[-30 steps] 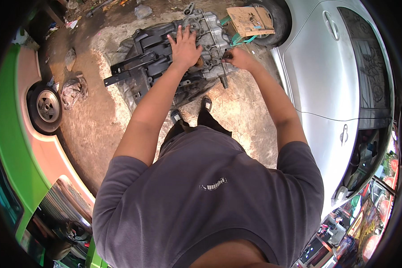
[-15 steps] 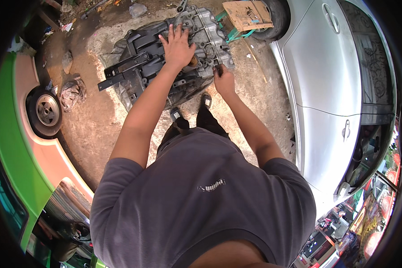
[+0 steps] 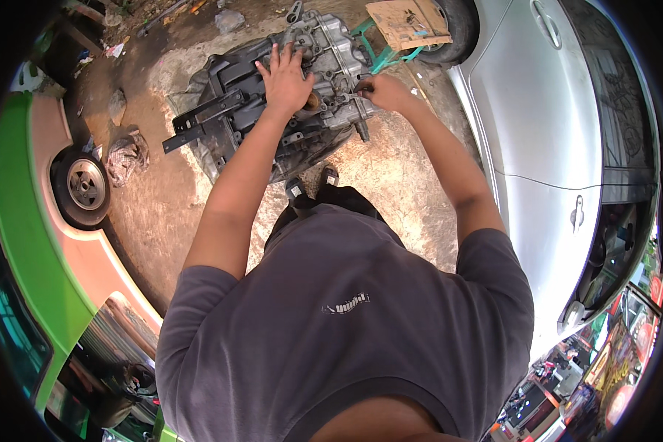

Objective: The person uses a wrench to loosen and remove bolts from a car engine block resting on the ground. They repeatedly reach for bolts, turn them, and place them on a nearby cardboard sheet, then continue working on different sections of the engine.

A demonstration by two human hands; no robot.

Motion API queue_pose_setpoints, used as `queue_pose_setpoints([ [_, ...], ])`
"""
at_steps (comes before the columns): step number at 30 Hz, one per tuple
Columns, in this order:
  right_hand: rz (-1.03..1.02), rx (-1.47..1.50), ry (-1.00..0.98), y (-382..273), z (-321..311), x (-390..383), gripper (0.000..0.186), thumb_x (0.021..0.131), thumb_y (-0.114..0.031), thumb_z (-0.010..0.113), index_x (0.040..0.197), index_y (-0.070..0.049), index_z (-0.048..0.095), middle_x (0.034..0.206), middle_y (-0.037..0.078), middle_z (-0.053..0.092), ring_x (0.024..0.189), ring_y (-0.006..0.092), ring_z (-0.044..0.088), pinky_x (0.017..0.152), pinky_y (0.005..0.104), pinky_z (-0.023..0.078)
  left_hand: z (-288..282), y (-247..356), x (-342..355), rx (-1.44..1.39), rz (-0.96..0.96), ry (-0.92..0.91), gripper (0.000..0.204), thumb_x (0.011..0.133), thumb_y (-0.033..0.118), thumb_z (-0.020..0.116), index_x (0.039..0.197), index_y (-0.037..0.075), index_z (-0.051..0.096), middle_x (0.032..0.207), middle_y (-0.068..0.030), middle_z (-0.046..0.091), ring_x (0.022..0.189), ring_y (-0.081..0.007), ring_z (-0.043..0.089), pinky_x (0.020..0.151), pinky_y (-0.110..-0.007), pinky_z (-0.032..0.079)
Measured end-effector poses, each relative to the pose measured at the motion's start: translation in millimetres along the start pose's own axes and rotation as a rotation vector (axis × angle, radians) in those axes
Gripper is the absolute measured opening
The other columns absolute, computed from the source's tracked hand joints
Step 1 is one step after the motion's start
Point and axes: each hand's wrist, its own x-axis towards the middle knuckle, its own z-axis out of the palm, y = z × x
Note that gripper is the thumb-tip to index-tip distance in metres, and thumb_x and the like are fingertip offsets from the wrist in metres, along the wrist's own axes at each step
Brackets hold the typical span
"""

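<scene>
A large engine [image 3: 236, 74], with black plastic and grey metal parts, lies on the ground at the top of the view. My left hand [image 3: 287, 85] rests on its upper side, fingers spread and holding nothing. At the engine's right side, my right hand [image 3: 387, 92] is closed, its fingertips against the metal. Whatever is between those fingers is too dark and small to make out. Just below my right hand, a short dark rod-like piece [image 3: 362, 131] sticks out from the engine's edge. A brownish round part [image 3: 313, 103] shows beside my left wrist.
A silver car [image 3: 538, 147] stands close on the right, a green and pink vehicle [image 3: 44, 191] on the left. Beyond my right hand is a green stool [image 3: 379, 55] with a brown board [image 3: 412, 23] on top. A crumpled bag [image 3: 127, 156] lies near the left wheel [image 3: 85, 184].
My right hand has moved up and right along the engine's side, uncovering the dark rod-like piece. My left hand stays spread on the engine, shifted slightly left in the view.
</scene>
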Motion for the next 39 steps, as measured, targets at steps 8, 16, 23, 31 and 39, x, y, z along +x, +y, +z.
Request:
queue_pose_setpoints([
  [8,-0.11,-0.152,-0.12,-9.1,-16.2,27.8,0.026,0.087,-0.028,0.062,0.109,-0.016,0.07,0.095,0.016,0.069,0.093,0.0331,0.066,0.081,0.0449,0.052,-4.9,3.9,1.3,0.021,-0.018,-0.003,0.06,0.088,0.034,0.058,0.143,0.015,0.042,0.155,-0.0071,0.027,0.148,-0.0302,0.012,0.116,-0.063,0.007],
  [16,-0.033,0.011,0.038,-8.1,16.9,3.4,0.023,0.088,-0.021,0.06,0.105,-0.009,0.068,0.091,0.02,0.068,0.086,0.0369,0.066,0.076,0.0467,0.052,-4.5,5.3,-0.6,0.049,-0.027,0.0,0.06,0.087,0.033,0.06,0.141,0.013,0.044,0.153,-0.007,0.03,0.147,-0.031,0.012,0.115,-0.064,0.007],
  [23,0.289,0.514,0.481,-63.3,126.8,-39.3,0.032,0.091,-0.01,0.051,0.119,0.004,0.045,0.089,0.033,0.062,0.086,0.0507,0.059,0.075,0.0549,0.047,-5.2,4.4,-3.7,0.007,-0.017,0.027,0.057,0.087,0.032,0.06,0.139,0.012,0.046,0.153,-0.0078,0.03,0.147,-0.0327,0.015,0.115,-0.065,0.008],
  [31,0.37,0.68,0.584,-49.6,133.1,-59.0,0.03,0.09,-0.017,0.058,0.118,-0.006,0.061,0.1,0.026,0.066,0.095,0.0425,0.063,0.081,0.0453,0.05,-2.1,-16.6,-33.4,-0.187,0.135,0.006,0.064,0.082,0.034,0.062,0.14,0.014,0.046,0.159,-0.0138,0.014,0.147,-0.04,0.005,0.113,-0.065,0.006],
  [39,0.363,0.138,0.417,-40.7,46.5,-45.0,0.024,0.09,-0.028,0.059,0.106,-0.013,0.07,0.095,0.018,0.068,0.091,0.0364,0.065,0.079,0.0459,0.052,15.1,-32.9,-46.9,-0.45,0.045,-0.068,0.078,0.08,0.036,0.062,0.15,0.021,0.031,0.159,-0.0238,-0.004,0.146,-0.0443,-0.001,0.11,-0.068,0.005],
])
